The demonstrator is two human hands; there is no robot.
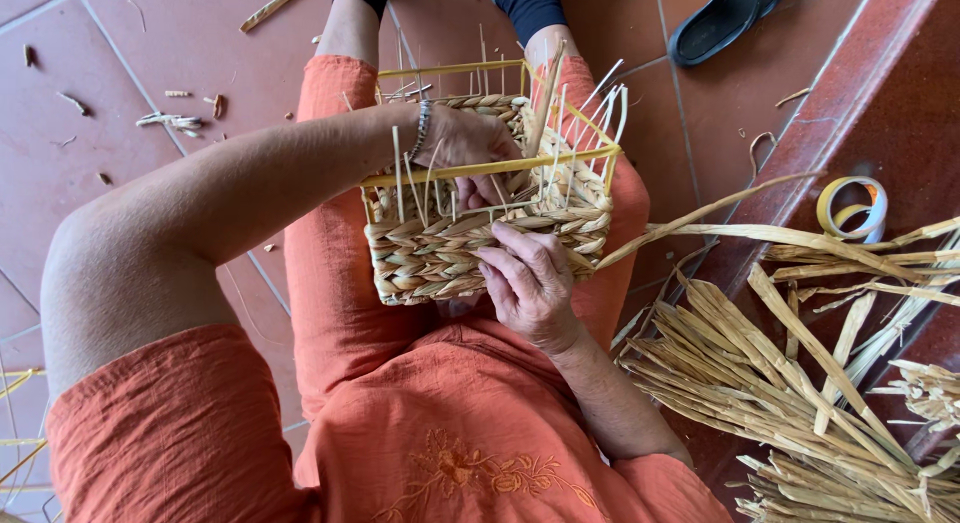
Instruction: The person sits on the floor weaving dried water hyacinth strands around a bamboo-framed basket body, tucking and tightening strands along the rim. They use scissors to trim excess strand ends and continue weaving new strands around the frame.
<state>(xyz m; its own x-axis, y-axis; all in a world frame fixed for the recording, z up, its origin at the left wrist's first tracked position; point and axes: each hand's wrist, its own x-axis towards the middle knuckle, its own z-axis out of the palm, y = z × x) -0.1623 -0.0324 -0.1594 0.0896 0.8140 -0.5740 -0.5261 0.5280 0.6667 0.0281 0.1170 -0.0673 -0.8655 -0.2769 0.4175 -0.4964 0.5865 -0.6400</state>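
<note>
Hands weaving a half-finished straw basket (440, 253) resting on the lap: left hand (465, 143) fingers curl inside among yellow frame (480, 170) stakes, seemingly pinching a strand, right hand (525, 283) fingers press together flat on the outer wall, so tightening likely comes next.

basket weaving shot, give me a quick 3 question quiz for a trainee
1. True or false: the left hand reaches inside the half-woven basket.
2. Where is the right hand? A) on the basket's outer wall B) on the tape roll C) on the sandal
3. What colour is the basket's frame?

Key: 1 true. 2 A. 3 yellow.
</note>
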